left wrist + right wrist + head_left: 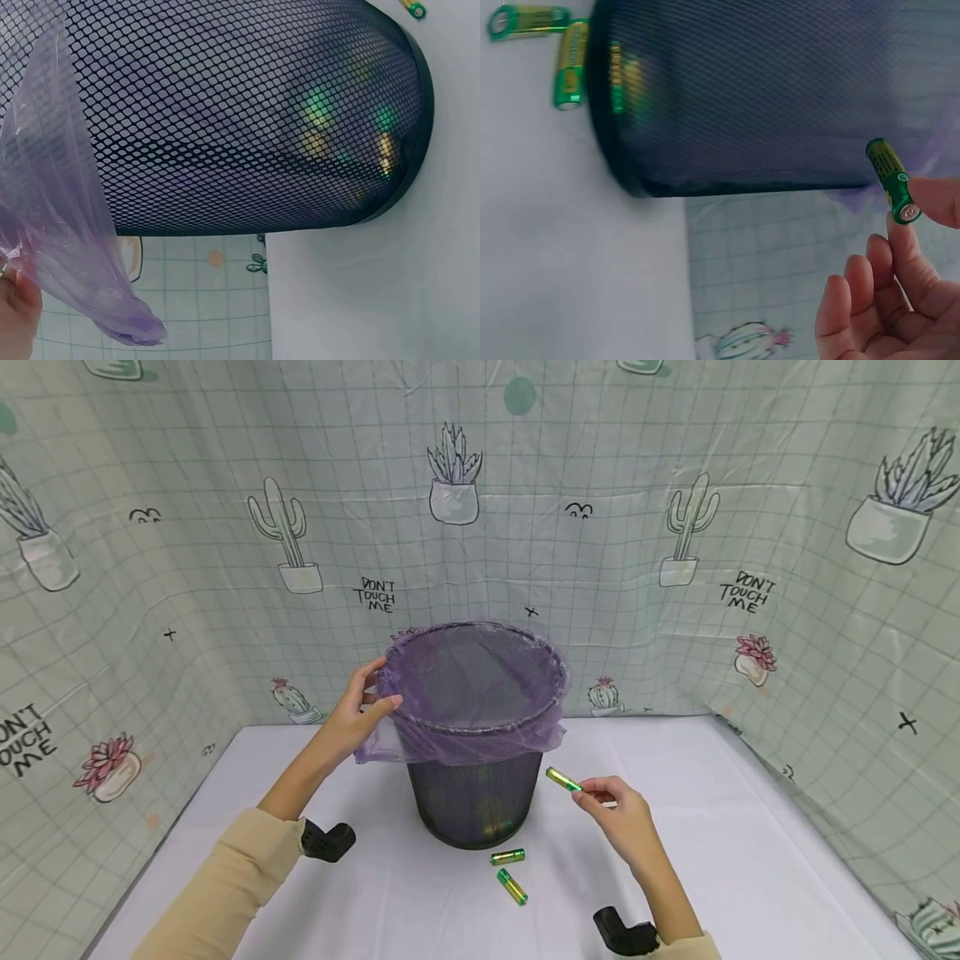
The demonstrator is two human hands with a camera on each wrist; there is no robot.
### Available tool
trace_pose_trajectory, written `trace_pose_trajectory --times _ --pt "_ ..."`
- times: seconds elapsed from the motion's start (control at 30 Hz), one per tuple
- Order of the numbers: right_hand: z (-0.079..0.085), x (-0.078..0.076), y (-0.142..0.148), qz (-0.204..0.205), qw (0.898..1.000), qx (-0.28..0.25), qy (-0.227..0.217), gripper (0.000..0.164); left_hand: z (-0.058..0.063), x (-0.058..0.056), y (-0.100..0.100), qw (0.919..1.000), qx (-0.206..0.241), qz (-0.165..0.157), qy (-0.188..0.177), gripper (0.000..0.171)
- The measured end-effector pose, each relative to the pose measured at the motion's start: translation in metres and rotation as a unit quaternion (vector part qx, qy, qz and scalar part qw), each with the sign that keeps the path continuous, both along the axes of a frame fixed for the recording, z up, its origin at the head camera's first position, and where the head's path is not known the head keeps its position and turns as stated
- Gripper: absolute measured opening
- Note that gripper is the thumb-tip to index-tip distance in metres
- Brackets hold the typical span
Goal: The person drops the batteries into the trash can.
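Observation:
A black mesh trash bin stands upright, lined with a purple bag folded out over its rim. My left hand holds the bin's left rim through the bag, thumb on top and fingers outside. Between thumb and fingertips, my right hand pinches a green and gold battery, to the right of the bin and below its rim. Two similar batteries, one close to the bin's base and another nearer me, lie on the table. Through the mesh, blurred green and gold batteries show inside the bin.
The bin and loose batteries stand on a white-covered table. Behind and at both sides hangs a grid-patterned cloth printed with cacti. Black devices sit at the left wrist and right wrist.

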State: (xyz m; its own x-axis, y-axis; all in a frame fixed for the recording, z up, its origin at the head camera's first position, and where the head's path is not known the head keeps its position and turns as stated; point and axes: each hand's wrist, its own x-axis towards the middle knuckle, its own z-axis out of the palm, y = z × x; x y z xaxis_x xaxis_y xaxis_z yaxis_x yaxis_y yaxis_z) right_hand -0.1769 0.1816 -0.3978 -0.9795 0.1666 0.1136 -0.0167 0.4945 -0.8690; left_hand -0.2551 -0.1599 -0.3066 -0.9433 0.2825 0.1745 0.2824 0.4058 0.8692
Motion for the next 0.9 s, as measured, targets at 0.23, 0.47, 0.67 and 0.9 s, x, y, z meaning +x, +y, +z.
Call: trace_pose_trajectory --times 0.23,0.47,0.67,0.9 --pt "0.038 0.01 0.008 -0.013 0.999 -0.005 0.036 0.026 0.002 0.0 0.001 1.0 0.001 -0.001 -0.002 0.07" --pt "0.072 0.018 0.008 -0.016 0.992 -0.006 0.123 0.023 0.001 0.001 0.001 1.0 -0.009 0.0 0.004 0.07" --pt "0.099 0.019 0.001 0.011 0.982 0.005 0.187 0.019 0.001 0.001 0.001 0.9999 -0.013 0.002 0.009 0.071" --pt "0.116 0.008 -0.013 0.053 0.974 0.034 0.219 0.017 0.001 0.0 0.002 0.9999 -0.006 0.001 0.011 0.071"
